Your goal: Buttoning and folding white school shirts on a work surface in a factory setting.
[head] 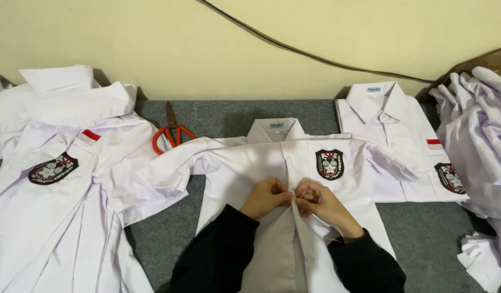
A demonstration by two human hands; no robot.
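White cotton school shirt with black crest badge lying on grey worktop, left hand and right hand both pinching its front placket, grips clamped on fabric.

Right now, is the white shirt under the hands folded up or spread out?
Spread out: the middle shirt lies flat on the grey table, sleeves out sideways, while both hands pinch its front placket.

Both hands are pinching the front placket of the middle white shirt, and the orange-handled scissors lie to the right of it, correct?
Not quite. In the head view the orange-handled scissors lie left of the middle white shirt, not right. Both the left hand and right hand do pinch its front placket.
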